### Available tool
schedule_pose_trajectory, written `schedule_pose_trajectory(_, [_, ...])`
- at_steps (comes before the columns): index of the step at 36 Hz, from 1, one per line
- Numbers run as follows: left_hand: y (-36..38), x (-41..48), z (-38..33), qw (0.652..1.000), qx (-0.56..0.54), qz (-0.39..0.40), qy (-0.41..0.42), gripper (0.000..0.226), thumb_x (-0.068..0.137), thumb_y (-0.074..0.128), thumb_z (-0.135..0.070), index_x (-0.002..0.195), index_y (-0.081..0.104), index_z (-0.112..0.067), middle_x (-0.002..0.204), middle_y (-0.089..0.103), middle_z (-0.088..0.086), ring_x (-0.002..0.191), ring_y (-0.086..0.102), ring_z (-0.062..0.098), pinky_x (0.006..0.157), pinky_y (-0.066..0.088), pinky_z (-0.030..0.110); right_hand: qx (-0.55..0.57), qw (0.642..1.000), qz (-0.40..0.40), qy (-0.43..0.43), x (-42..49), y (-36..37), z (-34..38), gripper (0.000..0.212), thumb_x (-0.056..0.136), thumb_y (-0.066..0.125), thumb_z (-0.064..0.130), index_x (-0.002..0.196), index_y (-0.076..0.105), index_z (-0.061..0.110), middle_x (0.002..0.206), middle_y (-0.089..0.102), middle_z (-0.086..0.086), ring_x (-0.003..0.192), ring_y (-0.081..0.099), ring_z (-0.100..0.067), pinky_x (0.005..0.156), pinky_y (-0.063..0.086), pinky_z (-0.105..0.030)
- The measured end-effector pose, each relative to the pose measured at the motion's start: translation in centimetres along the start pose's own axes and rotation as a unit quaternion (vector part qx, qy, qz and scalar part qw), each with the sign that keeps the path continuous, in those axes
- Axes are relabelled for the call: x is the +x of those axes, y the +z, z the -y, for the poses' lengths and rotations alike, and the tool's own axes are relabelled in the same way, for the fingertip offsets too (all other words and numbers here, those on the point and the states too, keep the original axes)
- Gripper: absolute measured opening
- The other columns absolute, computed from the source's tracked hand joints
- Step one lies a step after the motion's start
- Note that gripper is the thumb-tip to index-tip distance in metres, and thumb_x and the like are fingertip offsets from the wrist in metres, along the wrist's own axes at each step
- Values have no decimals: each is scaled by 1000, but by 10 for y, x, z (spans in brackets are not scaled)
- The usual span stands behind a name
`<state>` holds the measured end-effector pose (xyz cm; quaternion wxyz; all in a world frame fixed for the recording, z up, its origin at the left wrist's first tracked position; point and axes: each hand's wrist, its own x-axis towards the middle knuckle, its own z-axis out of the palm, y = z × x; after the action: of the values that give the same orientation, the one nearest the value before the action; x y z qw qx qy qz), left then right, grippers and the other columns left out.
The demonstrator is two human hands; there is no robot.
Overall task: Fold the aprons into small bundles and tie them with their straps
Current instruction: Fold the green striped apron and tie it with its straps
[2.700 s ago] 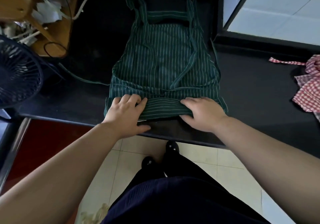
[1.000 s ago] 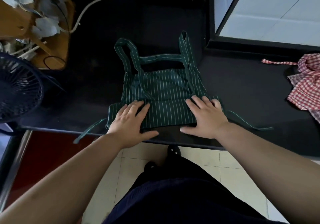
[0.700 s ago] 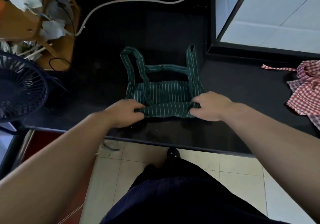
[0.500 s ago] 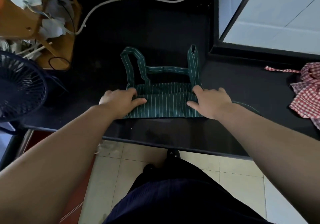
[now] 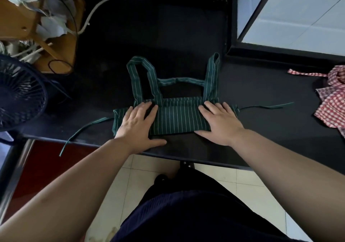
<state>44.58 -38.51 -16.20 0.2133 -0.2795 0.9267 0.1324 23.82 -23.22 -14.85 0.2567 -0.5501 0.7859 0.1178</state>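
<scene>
Pressing is the step in hand. The dark green, white-pinstriped cloth apron (image 5: 177, 118) lies folded into a short, wide band near the front edge of the black countertop (image 5: 168, 36). Both hands lie flat on it with straight fingers, gripping nothing. The left hand (image 5: 137, 124) covers the band's left part and the right hand (image 5: 220, 122) its right part, with both thumbs on the counter just in front of the fold.

To do this well, I judge, the palms should smooth outward from the middle so the layers bed down without trapped creases and the near edge comes out straight. The striped shoulder loops (image 5: 136, 81) stick out beyond the band and will need folding in next. The thin green waist ties should be left free for the knot. The left tie (image 5: 93, 122) trails over the counter's edge, where it could snag. The right tie (image 5: 267, 107) runs toward the red-and-white checked apron (image 5: 330, 107), which lies crumpled well apart. A dark round fan (image 5: 20, 96) stands at far left.
</scene>
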Motion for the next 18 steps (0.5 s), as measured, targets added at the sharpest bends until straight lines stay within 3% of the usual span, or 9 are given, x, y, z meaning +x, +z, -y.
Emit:
schedule_pose_trajectory(3, [-12, 1, 1, 999, -19, -26, -1, 91, 83, 54, -66, 154, 13, -26, 148, 10, 3, 138, 12, 26, 117, 16, 41, 31, 999, 18, -7, 0, -13, -3, 74, 92, 36, 63, 152, 18, 24, 160, 11, 1, 146, 15, -21, 120, 3, -38])
schedule_pose_trajectory(6, [-17, 0, 10, 999, 34, -10, 31, 87, 87, 39, -69, 155, 8, -24, 153, 17, 2, 141, 19, 23, 118, 13, 40, 17, 999, 48, -5, 0, -23, -8, 76, 90, 35, 67, 153, 16, 27, 161, 9, -1, 146, 13, -25, 119, 10, -38])
schedule_pose_trajectory(8, [-13, -4, 12, 995, 97, 4, 37, 97, 80, 12, -81, 154, -5, -22, 160, 7, 4, 147, 10, 24, 120, 1, 45, -25, 997, 79, 4, -1, -22, -9, 83, 89, 32, 71, 153, 1, 28, 161, -3, -3, 147, 4, -29, 119, 4, -40])
schedule_pose_trajectory(10, [-7, -9, 4, 992, 123, 4, 15, 101, 74, -6, -81, 152, -14, -18, 161, -10, 6, 149, -7, 24, 118, -7, 50, -53, 994, 96, 20, -3, -15, -7, 90, 87, 29, 75, 152, -11, 27, 160, -12, -7, 147, -2, -32, 119, -3, -43])
schedule_pose_trajectory(12, [-2, -10, -14, 996, 91, -12, 9, 92, 82, 0, -74, 150, -20, -15, 159, -22, 6, 146, -20, 24, 117, -12, 50, -51, 994, 92, 44, -4, -8, 0, 94, 84, 27, 78, 151, -14, 25, 159, -15, -10, 146, -4, -35, 119, -7, -47])
schedule_pose_trajectory(14, [1, -9, -35, 997, 54, -13, 57, 75, 93, 11, -65, 143, -28, -25, 156, -29, 2, 145, -25, 23, 117, -13, 47, -52, 996, 47, 50, -5, -2, 8, 96, 84, 28, 78, 152, -10, 22, 159, -15, -11, 145, -3, -36, 117, -9, -51])
schedule_pose_trajectory(16, [7, -8, -48, 995, 31, -5, 95, 63, 98, 14, -58, 137, -31, -35, 149, -37, -2, 144, -26, 24, 118, -13, 44, -55, 998, -15, 2, -7, 3, 14, 90, 87, 30, 74, 152, -6, 23, 158, -12, -10, 145, 1, -34, 115, -10, -52])
schedule_pose_trajectory(18, [10, -6, -49, 995, 22, -5, 97, 59, 100, 13, -55, 138, -28, -37, 145, -38, -5, 145, -25, 22, 119, -12, 43, -53, 996, -20, -64, -13, 10, 17, 82, 87, 18, 74, 152, -5, 29, 159, -10, -6, 146, 2, -31, 116, -11, -49])
